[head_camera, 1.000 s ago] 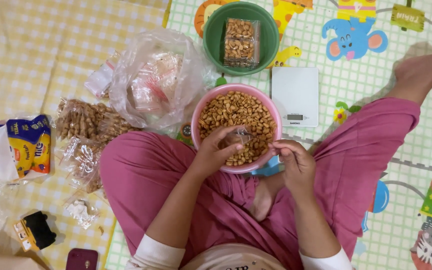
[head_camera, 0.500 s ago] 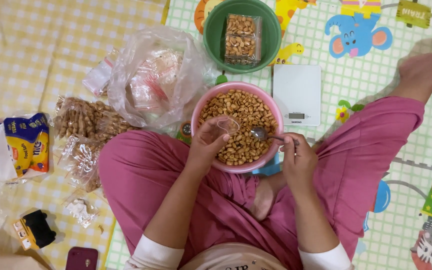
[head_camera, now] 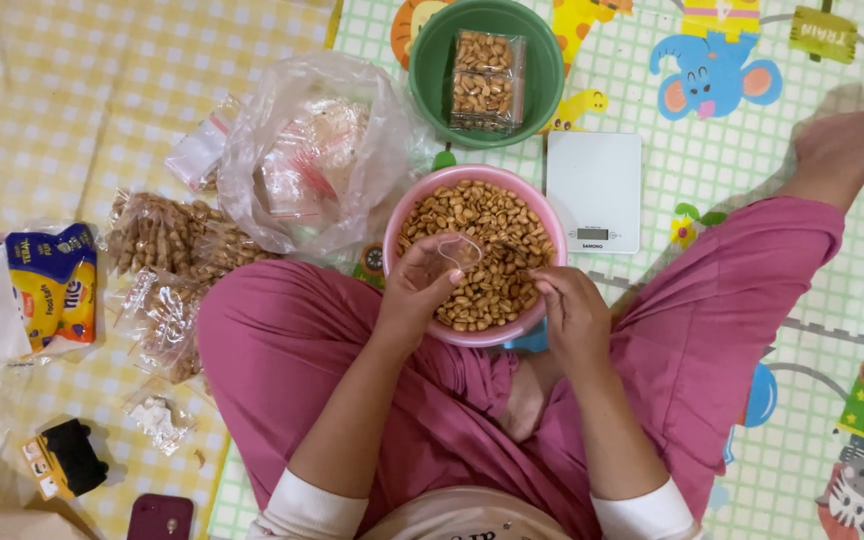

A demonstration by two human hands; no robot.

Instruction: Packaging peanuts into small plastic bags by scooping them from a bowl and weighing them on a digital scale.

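Seated person, legs crossed on a play mat [head_camera: 712, 330], pink bowl [head_camera: 404, 215] of peanuts [head_camera: 492, 225] resting at the knees.

Left hand [head_camera: 414, 290] – closed grip on a small clear bag [head_camera: 460, 252], pinched at its near edge between thumb and fingers. The bag's mouth is held open over the peanuts, near the bowl's centre, pointing right toward the other hand.

Right hand [head_camera: 574, 315] – at the bowl's near right rim, fingers curled in. Whether it holds a spoon or anything else cannot be told; the fingertips hide it.

Key relation: the bag lies just left and slightly far of the right hand, with peanuts between them. The right hand is the nearer free hand to the bag's open mouth – the left only supports the bag.

Surroundings: a green bowl [head_camera: 542, 70] far of the pink one holds two filled packets [head_camera: 482, 80]. A white scale [head_camera: 594, 190] sits just right of the pink bowl. A large plastic bag [head_camera: 312, 150] of empty bags lies left, with filled packs [head_camera: 167, 250] beyond it.
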